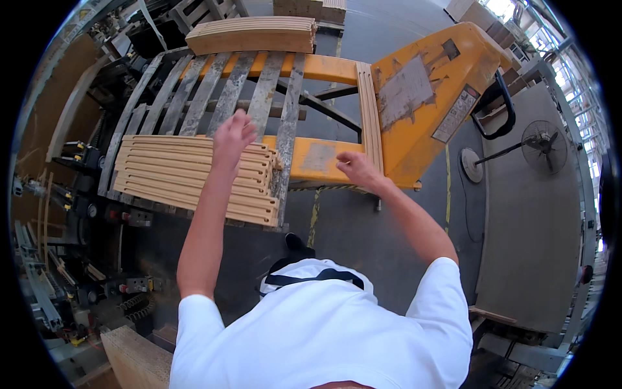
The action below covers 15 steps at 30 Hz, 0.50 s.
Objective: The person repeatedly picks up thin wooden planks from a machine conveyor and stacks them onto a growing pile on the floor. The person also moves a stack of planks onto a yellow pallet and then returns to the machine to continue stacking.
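We note the left hand (pixel 234 137) above or at the near pile of wooden strips (pixel 194 174), which lies on the near side of the slatted pallet (pixel 227 84). Its fingers are curled narrow; we cannot tell whether they grip anything. We see the right hand (pixel 359 168) near the narrow strips (pixel 370 117) lying across the yellow pallet truck (pixel 447 84), fingers bent, grip unclear to us. A far bundle (pixel 253 40) lies along the pallet's far side.

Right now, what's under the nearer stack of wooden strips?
Pallet slats reach the far edge of the stack and one shows at its right end; what lies beneath its middle is covered.
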Motion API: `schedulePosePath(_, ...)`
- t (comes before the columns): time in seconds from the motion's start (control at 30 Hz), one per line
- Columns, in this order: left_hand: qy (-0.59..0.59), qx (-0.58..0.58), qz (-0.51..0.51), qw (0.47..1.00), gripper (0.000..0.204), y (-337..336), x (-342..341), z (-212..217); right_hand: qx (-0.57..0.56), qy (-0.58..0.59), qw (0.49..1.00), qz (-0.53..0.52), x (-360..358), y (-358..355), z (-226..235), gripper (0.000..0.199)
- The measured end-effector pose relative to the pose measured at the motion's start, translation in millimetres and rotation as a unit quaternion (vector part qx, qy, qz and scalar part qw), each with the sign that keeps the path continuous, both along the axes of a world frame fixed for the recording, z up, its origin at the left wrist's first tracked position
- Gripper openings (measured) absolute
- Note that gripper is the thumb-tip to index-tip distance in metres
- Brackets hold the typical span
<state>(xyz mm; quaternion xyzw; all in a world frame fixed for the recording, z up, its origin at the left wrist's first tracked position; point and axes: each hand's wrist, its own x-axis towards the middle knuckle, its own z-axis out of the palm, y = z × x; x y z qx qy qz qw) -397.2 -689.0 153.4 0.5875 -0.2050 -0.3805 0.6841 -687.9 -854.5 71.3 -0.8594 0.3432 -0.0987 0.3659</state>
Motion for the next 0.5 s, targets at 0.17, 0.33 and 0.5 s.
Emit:
schedulePosePath(0.17,0.163,-0.006,-0.005,0.987,0.069,-120,35,-33,-0.001,0.097,0.995,0.023,10,-100,7,0.035)
schedulePosePath(0.33,0.209,0.019,0.003,0.978,0.092,-179,50,-60,-0.041,0.136,0.989,-0.03,57,-227,-3,0.048)
schedulePosePath(0.5,0.227,0.037,0.034,0.973,0.102,-223,88,-96,-0.069,0.11,0.991,-0.043,154,-365,-22,0.071)
